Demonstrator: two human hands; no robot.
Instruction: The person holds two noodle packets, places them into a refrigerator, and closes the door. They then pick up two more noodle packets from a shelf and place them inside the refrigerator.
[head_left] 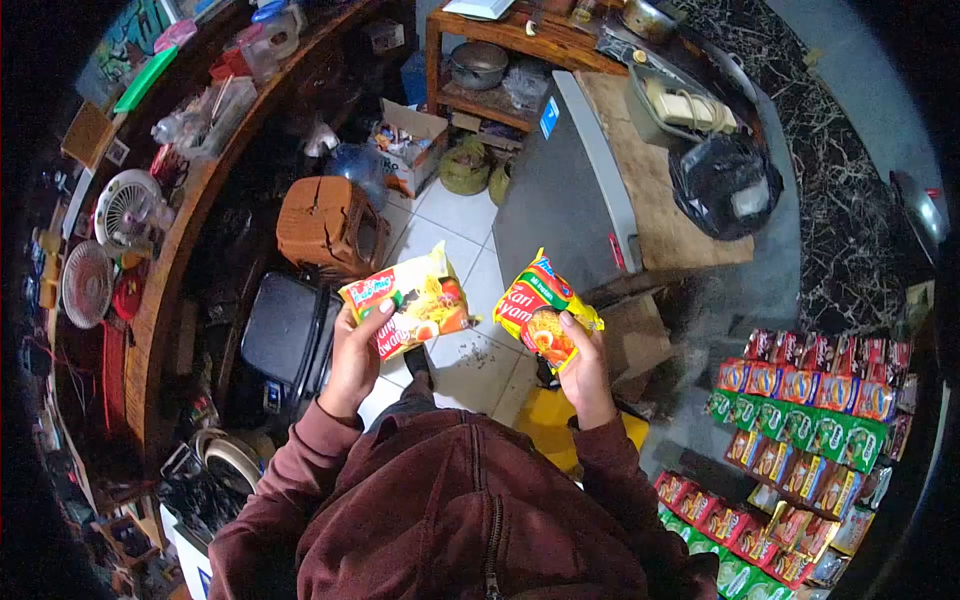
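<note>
My left hand (352, 362) grips the lower left side of a white, green and red noodle packet (415, 305), thumb across its front. My right hand (588, 368) is closed on the lower right corner of a yellow and red noodle packet (541, 308) marked "Kari Ayam". Both packets are held up in front of my body, tilted and apart from each other, with their printed fronts facing me. The fingers behind the packets are hidden.
A grey fridge (565, 180) stands ahead on the right, bearing a black plastic bag (725, 180). An orange stool (325, 222) is on the left. Hanging sachets (800, 385) fill the lower right. White floor tiles (440, 240) show between them.
</note>
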